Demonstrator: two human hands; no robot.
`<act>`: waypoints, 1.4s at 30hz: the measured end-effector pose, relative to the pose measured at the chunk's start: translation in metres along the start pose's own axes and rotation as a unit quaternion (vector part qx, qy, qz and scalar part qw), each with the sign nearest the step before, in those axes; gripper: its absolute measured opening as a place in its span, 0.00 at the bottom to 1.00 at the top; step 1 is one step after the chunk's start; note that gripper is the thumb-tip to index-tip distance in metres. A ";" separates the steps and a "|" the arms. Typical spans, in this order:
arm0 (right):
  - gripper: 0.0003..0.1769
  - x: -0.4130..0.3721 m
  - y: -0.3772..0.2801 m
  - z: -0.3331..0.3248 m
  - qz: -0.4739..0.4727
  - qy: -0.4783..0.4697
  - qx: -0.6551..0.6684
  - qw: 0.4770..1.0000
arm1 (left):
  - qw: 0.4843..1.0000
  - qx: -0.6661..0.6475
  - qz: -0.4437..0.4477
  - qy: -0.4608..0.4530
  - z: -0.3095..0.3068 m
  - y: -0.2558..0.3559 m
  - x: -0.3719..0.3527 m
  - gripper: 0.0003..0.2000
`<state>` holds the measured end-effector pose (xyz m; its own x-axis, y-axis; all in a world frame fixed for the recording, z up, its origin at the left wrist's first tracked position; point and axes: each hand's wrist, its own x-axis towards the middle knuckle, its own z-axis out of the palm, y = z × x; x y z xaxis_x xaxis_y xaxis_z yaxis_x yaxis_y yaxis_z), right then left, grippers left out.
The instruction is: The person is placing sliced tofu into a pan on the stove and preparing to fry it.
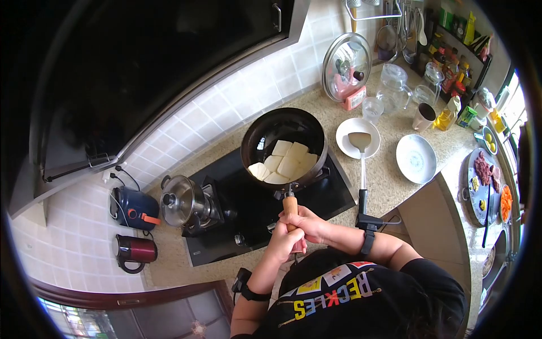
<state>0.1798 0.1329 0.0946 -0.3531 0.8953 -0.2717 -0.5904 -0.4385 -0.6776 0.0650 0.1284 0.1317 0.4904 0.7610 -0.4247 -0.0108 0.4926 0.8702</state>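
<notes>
Both my hands are wrapped round the wooden handle (289, 204) of a dark wok. My right hand (311, 224) grips it nearer the pan, and my left hand (286, 240) holds the lower end, the two touching. The wok (265, 125) sits over the right side of the black gas hob (226, 236). Several pale flat slices, which look like tofu (289, 167), lie in its lower part, some overlapping. To the right, a spatula (362, 165) rests with its blade on a white plate (344, 148), its black handle reaching toward my right forearm.
A lidded steel pot (183, 209) stands on the left burner. A white bowl (416, 148), a brown cup (423, 117) and a glass lid (346, 65) are at the right and back. Farther right, a round board (473, 206) carries cut meat and a knife, beside a dish of shredded carrot (506, 203).
</notes>
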 end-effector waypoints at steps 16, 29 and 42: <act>0.14 -0.001 -0.046 0.010 0.006 -0.051 0.193 0.980 | 0.987 0.154 -0.019 0.039 0.037 0.072 0.004 0.14; 0.15 -0.005 -0.015 -0.007 0.010 -0.037 0.092 0.995 | 0.994 0.092 -0.006 0.055 0.033 0.026 -0.002 0.17; 0.19 -0.008 0.003 -0.017 0.028 -0.002 0.016 0.999 | 0.998 0.019 0.019 0.064 0.022 -0.016 -0.004 0.14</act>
<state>0.1935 0.1254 0.0828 -0.3894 0.8689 -0.3056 -0.5923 -0.4903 -0.6394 0.0822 0.1089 0.1251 0.3744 0.8277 -0.4180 0.0062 0.4486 0.8937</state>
